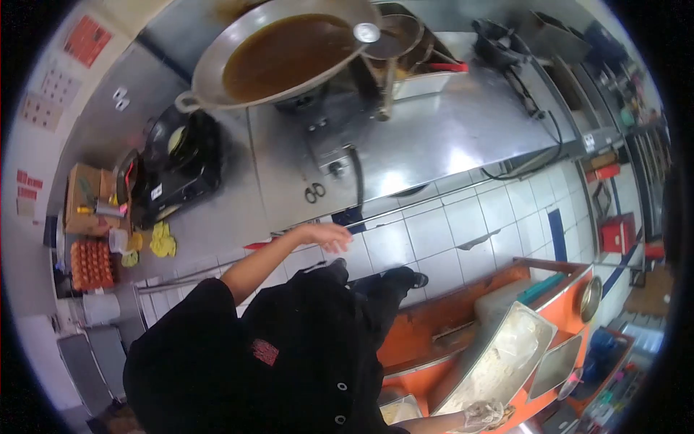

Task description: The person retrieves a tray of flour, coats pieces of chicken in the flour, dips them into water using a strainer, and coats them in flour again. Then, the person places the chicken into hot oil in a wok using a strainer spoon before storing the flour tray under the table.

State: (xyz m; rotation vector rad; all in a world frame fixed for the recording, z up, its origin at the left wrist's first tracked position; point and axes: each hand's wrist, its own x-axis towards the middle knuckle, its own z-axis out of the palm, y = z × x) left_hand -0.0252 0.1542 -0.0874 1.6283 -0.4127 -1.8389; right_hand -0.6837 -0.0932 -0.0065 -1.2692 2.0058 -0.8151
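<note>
My left hand (329,237) hangs in the air over the tiled floor, in front of the steel counter. Its fingers are loose and slightly apart, with nothing in them. At the bottom edge, my right hand (483,415) looks whitish, as if floured or gloved. Its fingers are closed around something brownish that I cannot make out. Beside it lies a large metal tray (499,354) dusted with pale flour-like powder, set on an orange stand (416,329). A smaller steel tray (555,367) sits to its right, and a tub of pale crumbs (401,411) to its left.
A big wok (210,76) of brown oil stands on the counter (448,134). Scissors (314,192), a black portable stove (191,170), a yellow cloth (163,240) and stacked eggs (92,264) are at the left. A black hose (356,177) hangs over the counter's front edge.
</note>
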